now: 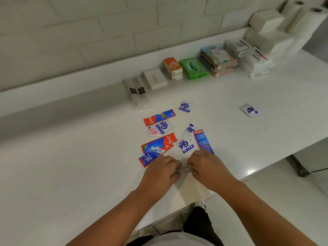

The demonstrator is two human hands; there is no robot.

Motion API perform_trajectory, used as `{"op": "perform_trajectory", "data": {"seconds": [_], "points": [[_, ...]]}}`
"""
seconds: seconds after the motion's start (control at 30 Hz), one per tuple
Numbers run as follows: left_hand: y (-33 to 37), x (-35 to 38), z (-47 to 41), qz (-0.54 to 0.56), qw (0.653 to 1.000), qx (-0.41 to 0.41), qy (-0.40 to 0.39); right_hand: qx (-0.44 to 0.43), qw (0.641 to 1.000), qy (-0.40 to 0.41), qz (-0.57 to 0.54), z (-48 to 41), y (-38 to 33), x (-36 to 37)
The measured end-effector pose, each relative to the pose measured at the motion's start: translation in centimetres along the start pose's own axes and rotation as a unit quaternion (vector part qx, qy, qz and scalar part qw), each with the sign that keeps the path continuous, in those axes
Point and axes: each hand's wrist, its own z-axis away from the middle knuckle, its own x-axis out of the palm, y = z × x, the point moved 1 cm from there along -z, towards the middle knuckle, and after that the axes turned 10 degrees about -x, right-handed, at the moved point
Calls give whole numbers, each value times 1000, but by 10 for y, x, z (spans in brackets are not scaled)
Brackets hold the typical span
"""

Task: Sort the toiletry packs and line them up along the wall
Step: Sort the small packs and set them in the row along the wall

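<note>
My left hand (160,170) and my right hand (206,166) meet near the counter's front edge, both pinching a small clear sachet (184,169) that is mostly hidden between the fingers. Just beyond them lie loose sachets: red and blue Colgate packs (158,117), (158,144), (203,141) and white sachets with blue print (184,106), (164,127), (185,146). One white sachet (249,110) lies apart to the right. Along the wall stand two wrapped toothbrushes (137,94), a white soap pack (155,78), orange tissue packs (173,67), a green wipes pack (193,67) and stacked wipe packs (217,58).
The white counter (71,166) runs along a tiled wall with a low ledge (79,77). White wipe packs (252,57), folded tissue stacks (268,31) and paper rolls (305,18) fill the far right corner. The counter's edge drops to the floor at the right.
</note>
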Motion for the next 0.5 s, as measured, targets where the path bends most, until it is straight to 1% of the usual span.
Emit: {"op": "perform_trajectory", "data": {"seconds": [0.17,0.23,0.37,0.43,0.5], "points": [[-10,-10,0,-24,998,22,49,10,1000,28,-5,-5,-10,-3],[-14,-16,-3,-14,999,7,50,20,999,37,-33,-6,-12,-7],[-27,-46,-11,98,991,-90,18,34,996,42,-77,-6,-10,-21],[-32,-66,-20,175,975,-137,-7,50,991,56,-114,-10,-2,-28],[-38,-83,-27,250,950,-184,-23,70,977,78,-186,-14,4,-36]]}}
